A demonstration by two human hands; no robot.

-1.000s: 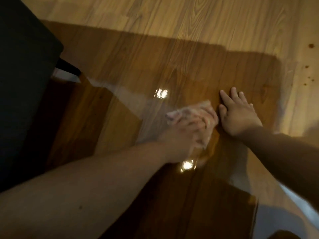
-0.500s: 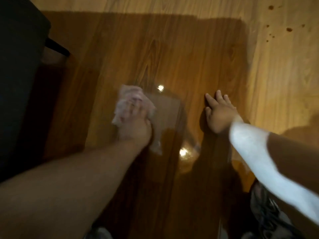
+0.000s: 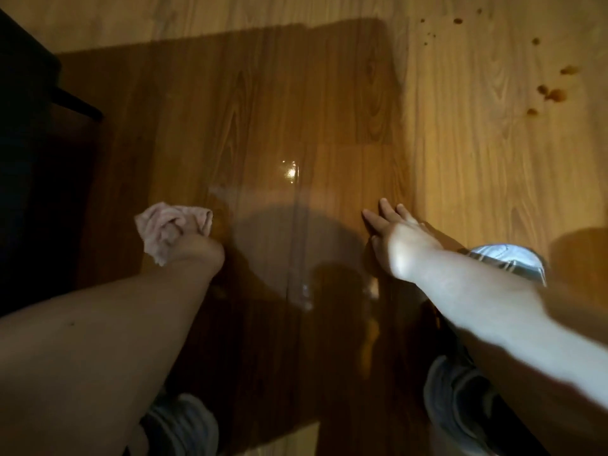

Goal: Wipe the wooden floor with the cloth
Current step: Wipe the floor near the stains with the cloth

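Beside the dark furniture [image 3: 26,126], the left hand [image 3: 194,250] is clenched around a bunched pink cloth [image 3: 161,225], which sits on the shaded wooden floor [image 3: 279,110]. Well apart to its right, the right hand [image 3: 398,238] lies flat on the boards, fingers straight, holding nothing. Brown spots [image 3: 552,93] dot the lit planks beyond.

Nothing here can be read: there is no lettering, label, brand, number or sign on the floor [image 3: 477,166] or on the cloth [image 3: 164,225].
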